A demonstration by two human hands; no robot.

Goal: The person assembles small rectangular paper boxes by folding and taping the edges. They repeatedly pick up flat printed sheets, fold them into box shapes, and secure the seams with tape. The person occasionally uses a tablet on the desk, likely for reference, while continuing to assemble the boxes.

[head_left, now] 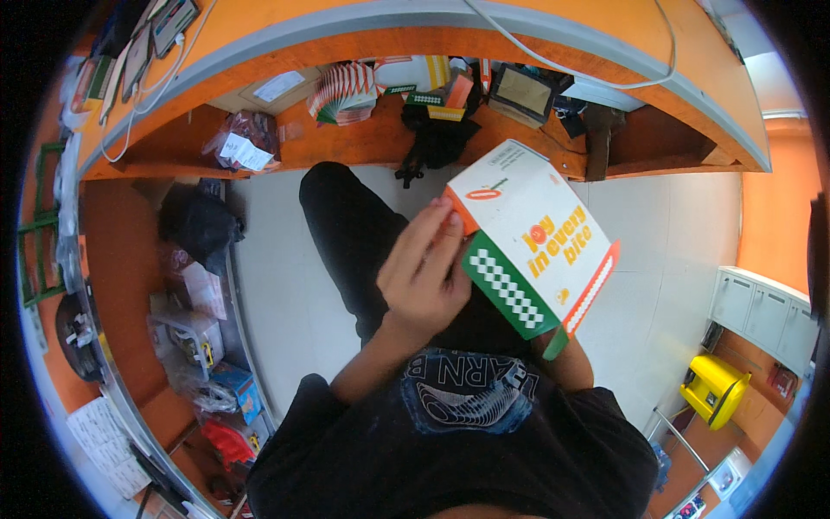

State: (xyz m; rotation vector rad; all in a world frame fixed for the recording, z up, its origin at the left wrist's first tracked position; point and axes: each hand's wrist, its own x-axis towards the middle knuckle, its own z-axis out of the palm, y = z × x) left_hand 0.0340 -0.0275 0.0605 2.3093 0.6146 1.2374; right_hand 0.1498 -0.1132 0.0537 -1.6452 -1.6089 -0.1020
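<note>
A white folding food carton with yellow lettering is held up over my lap, tilted. One side panel is green with white checks, and orange-red flaps show along other edges; a small green tab sticks out at the lower corner. My left hand has its fingertips closed on the carton's orange corner flap. Behind the carton my right hand is hidden; only the right forearm shows below it, so its fingers cannot be seen.
On the orange shelf ahead lie a fanned stack of flat cartons, an open cardboard box and a plastic-wrapped bundle. A black tripod stands there too. Plastic bins line the left; a yellow case sits at right.
</note>
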